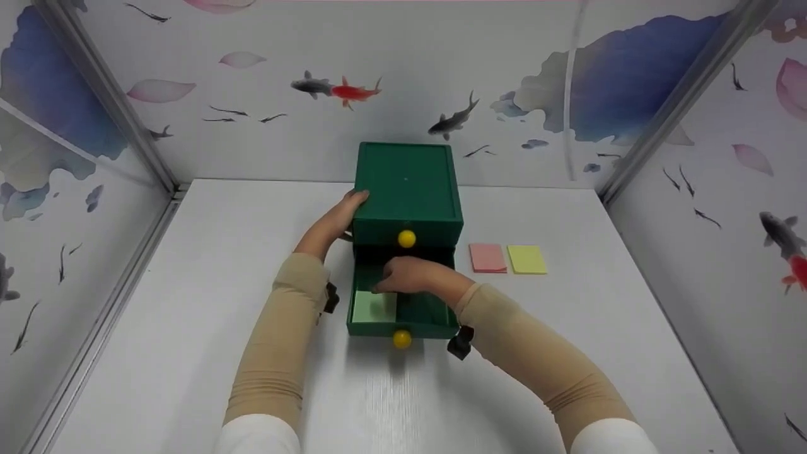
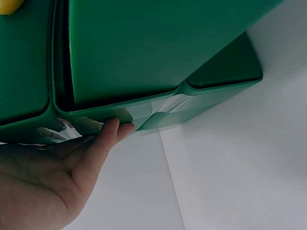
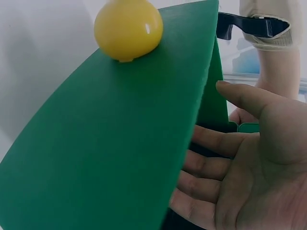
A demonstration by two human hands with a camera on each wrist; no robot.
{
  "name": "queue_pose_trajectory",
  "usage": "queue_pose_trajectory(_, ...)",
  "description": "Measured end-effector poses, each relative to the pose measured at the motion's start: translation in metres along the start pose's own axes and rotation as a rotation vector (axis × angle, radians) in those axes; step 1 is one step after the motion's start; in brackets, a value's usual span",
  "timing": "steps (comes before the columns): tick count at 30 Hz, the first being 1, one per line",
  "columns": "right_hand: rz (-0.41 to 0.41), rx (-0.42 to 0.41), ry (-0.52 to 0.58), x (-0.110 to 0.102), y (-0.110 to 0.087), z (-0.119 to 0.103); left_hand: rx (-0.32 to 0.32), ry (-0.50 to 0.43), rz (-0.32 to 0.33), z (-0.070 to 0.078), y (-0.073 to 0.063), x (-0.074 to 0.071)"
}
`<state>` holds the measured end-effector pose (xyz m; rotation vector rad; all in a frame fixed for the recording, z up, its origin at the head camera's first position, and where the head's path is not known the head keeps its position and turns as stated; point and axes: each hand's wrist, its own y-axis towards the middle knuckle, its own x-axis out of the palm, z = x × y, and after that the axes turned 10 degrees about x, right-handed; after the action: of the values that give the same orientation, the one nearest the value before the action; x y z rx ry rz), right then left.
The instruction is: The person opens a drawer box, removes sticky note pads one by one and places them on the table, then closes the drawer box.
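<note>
A green two-drawer cabinet (image 1: 405,180) stands toward the back of the table. Its lower drawer (image 1: 432,312) is pulled out, while the upper one is closed. Inside the lower drawer, at the front left, lies a pale green sticky note pad (image 1: 373,309). My right hand (image 1: 416,275) reaches over the drawer, fingertips right at the pad's back edge. In the right wrist view its fingers (image 3: 211,165) extend behind the drawer front, thumb apart, holding nothing visible. My left hand (image 1: 337,217) rests against the cabinet's left side, fingers nearly straight along the taped edge in the left wrist view.
A pink sticky note pad (image 1: 487,258) and a yellow one (image 1: 528,260) lie side by side on the white table (image 1: 252,195), right of the cabinet. Yellow knobs stick out from the upper drawer (image 1: 406,238) and the lower drawer front. Patterned walls enclose the table.
</note>
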<state>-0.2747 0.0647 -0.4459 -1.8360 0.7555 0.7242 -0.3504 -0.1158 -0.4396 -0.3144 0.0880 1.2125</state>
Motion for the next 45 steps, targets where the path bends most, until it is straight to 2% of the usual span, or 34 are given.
queue_pose_trajectory(7, 0.001, 0.005, -0.014, 0.001, 0.000, -0.006, -0.007, 0.013, -0.004, -0.001, -0.001, -0.001)
queue_pose_trajectory(17, -0.025, 0.063, -0.029, 0.000, 0.000, -0.014, -0.006, 0.003, -0.009, -0.003, -0.002, -0.002)
queue_pose_trajectory(25, -0.088, 0.075, -0.006, 0.002, 0.001, -0.014, 0.008, 0.013, -0.009, -0.001, -0.001, -0.002)
queue_pose_trajectory(45, -0.029, 0.111, -0.104, 0.010, 0.003, -0.011, 0.007, 0.008, -0.011, -0.001, -0.002, 0.000)
